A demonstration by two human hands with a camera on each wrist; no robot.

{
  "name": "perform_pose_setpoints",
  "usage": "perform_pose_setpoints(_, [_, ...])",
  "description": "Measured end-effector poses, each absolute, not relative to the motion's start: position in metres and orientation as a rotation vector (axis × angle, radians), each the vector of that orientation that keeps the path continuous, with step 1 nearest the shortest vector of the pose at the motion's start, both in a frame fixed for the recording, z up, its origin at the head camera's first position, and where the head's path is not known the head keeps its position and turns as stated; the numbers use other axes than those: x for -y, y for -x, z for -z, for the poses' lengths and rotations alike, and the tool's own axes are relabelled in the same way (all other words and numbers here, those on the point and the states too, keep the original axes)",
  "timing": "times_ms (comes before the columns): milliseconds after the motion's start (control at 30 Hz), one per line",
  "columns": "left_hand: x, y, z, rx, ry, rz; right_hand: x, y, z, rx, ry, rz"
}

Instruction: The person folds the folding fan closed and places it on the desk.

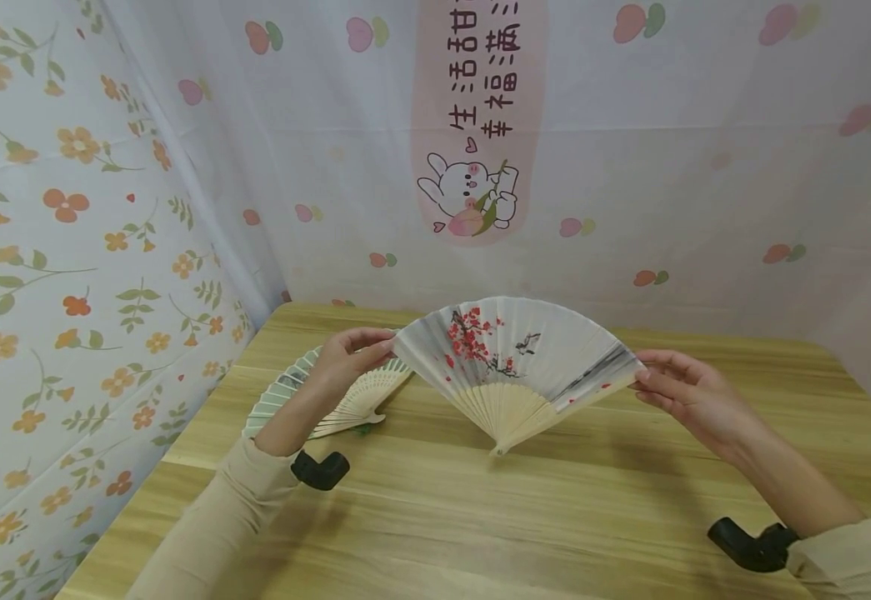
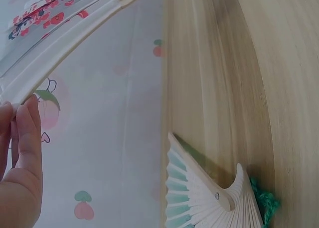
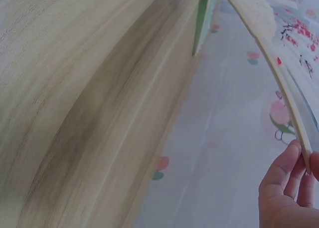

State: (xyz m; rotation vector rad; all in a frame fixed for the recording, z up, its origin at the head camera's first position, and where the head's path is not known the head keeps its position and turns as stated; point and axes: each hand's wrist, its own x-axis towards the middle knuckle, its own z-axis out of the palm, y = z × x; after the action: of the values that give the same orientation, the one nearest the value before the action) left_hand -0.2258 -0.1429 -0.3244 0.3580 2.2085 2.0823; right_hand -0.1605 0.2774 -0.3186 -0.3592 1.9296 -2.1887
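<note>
A white folding fan [image 1: 548, 333] is spread wide between my two hands, its pivot end pointing down toward me. Red blossoms, a dark branch and small birds are painted on its leaf, over pale wooden ribs. My left hand [image 1: 345, 358] pinches the fan's left outer rib near the top corner; in the left wrist view the fingers [image 2: 29, 133] close on that corner. At the opposite corner my right hand [image 1: 686, 396] pinches the right outer rib between thumb and fingers [image 3: 281, 173]. The fan is held above the wooden table [image 1: 480, 533].
A green folding fan [image 1: 273, 404] with pale pierced ribs and a green tassel [image 2: 266, 200] lies spread on the table at left, partly hidden behind my left forearm. A printed white curtain [image 1: 330, 167] hangs behind the table, and a floral one [image 1: 67, 275] along the left.
</note>
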Motion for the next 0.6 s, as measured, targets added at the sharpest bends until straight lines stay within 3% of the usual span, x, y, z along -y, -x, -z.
perform_pose_setpoints(600, [0.1353, 0.2268, 0.3292, -2.173, -0.412, -2.072, -0.2723, 0.1628, 0.317, -1.909, 0.361, 2.197])
